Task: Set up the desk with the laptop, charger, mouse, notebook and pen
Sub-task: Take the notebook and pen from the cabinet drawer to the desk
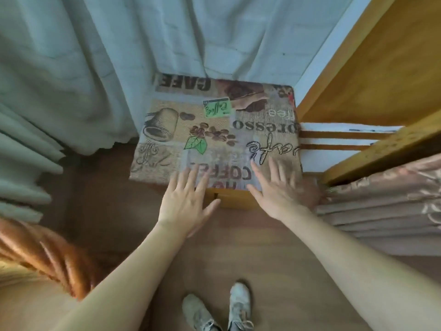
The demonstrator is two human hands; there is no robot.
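Tablecloth (214, 130) — brown-beige coffee print, green leaves; curtain (95, 56) pale grey-green; shoes (239, 304) white.

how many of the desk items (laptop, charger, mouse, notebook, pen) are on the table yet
0. The coffee-print cloth on the small table is bare; the left hand and right hand hover open at its near edge, holding nothing.

1. A small desk (238, 203) stands against pale curtains (95, 68), covered by a coffee-print cloth (214, 130).
2. The left hand (185, 204) reaches over the desk's near edge, flat, fingers spread, holding nothing.
3. The right hand (279, 187) lies spread near the cloth's near right corner, also bare of any object.
4. Two pale shoes (219, 309) stand on the brown floor (238, 247) below.
5. A wooden frame (381, 149) rises at right.
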